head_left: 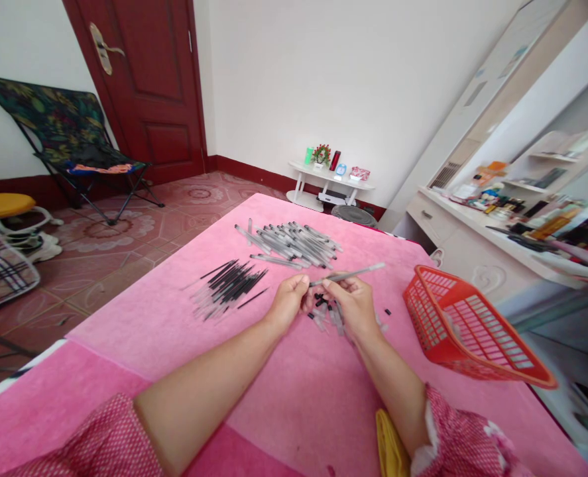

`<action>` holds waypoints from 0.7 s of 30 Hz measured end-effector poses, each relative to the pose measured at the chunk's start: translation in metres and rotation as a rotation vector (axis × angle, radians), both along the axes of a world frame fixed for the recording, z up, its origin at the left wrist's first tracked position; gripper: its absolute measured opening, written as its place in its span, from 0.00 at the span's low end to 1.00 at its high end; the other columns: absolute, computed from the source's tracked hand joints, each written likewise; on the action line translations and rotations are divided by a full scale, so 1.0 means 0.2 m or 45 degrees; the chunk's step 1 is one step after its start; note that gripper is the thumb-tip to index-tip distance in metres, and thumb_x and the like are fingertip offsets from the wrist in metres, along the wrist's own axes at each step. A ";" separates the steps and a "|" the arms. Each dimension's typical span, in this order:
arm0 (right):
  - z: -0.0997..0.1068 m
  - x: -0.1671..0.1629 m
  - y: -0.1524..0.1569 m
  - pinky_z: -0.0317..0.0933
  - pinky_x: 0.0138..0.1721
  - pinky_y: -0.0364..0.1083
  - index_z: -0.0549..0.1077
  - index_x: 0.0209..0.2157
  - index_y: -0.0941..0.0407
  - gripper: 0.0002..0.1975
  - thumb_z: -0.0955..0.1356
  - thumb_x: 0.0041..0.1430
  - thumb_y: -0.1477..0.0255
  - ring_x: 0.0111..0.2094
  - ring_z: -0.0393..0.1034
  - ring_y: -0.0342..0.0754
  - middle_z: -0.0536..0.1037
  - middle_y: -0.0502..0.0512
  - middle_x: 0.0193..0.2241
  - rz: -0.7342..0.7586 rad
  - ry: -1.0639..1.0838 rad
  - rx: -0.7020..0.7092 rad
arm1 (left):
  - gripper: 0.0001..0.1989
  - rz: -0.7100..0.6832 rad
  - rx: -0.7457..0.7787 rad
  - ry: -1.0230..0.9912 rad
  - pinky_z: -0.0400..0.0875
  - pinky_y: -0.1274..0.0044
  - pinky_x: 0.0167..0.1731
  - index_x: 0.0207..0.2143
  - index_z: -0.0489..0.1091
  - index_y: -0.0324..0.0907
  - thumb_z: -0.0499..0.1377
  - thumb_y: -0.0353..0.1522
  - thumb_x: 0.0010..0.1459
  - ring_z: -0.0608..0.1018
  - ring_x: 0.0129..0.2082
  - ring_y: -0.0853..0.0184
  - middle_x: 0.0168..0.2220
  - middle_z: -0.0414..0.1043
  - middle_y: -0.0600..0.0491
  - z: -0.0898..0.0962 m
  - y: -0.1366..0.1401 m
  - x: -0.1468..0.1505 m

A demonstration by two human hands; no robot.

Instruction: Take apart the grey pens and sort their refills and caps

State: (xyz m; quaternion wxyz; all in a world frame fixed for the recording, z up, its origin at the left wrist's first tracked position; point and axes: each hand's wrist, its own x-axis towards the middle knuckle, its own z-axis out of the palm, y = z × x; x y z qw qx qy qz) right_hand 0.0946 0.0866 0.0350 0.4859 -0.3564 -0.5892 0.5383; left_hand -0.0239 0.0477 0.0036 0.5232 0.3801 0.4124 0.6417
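Between both hands is a pen (356, 272), tilted with its pale end pointing to the upper right. My right hand (352, 299) grips its barrel between thumb and fingers. My left hand (290, 297) pinches at the pen's lower left end; the exact contact is partly hidden by the fingers. Beneath the hands lies a scatter of clear pen caps and small black plugs (319, 301), partly covered by my right hand. Beyond them is a heap of clear pen barrels (294, 243). To the left sits a pile of black ink refills (231, 285).
All this lies on a pink cloth-covered table (174, 311). An orange-red plastic basket (427, 331) stands at the right, tilted. A folded yellow cloth (391, 444) is by my right forearm. Farther off are a folding chair (75, 132), a white stand (303, 182) and a cluttered dresser (472, 212).
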 end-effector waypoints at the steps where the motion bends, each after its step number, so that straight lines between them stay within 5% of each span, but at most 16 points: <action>1: 0.00 0.00 0.00 0.64 0.26 0.42 0.71 0.28 0.59 0.10 0.71 0.43 0.69 0.24 0.71 0.45 0.76 0.50 0.23 0.014 0.007 0.007 | 0.22 0.005 -0.020 0.005 0.50 0.83 0.13 0.21 0.59 0.39 0.50 0.49 0.53 0.61 0.12 0.77 0.14 0.60 0.59 0.00 0.00 0.00; 7: -0.01 0.02 0.00 0.63 0.24 0.41 0.72 0.28 0.59 0.09 0.71 0.44 0.69 0.23 0.70 0.44 0.76 0.51 0.22 -0.050 -0.010 -0.003 | 0.19 -0.024 0.098 0.131 0.53 0.83 0.15 0.27 0.61 0.40 0.54 0.47 0.52 0.63 0.14 0.77 0.20 0.66 0.58 -0.02 0.00 0.00; 21: 0.03 0.04 -0.02 0.66 0.32 0.44 0.73 0.29 0.57 0.06 0.70 0.47 0.70 0.28 0.72 0.45 0.76 0.52 0.27 0.127 -0.099 0.238 | 0.28 -0.101 -0.036 0.035 0.47 0.80 0.13 0.14 0.55 0.40 0.47 0.53 0.53 0.56 0.08 0.77 0.07 0.55 0.58 0.02 -0.01 0.00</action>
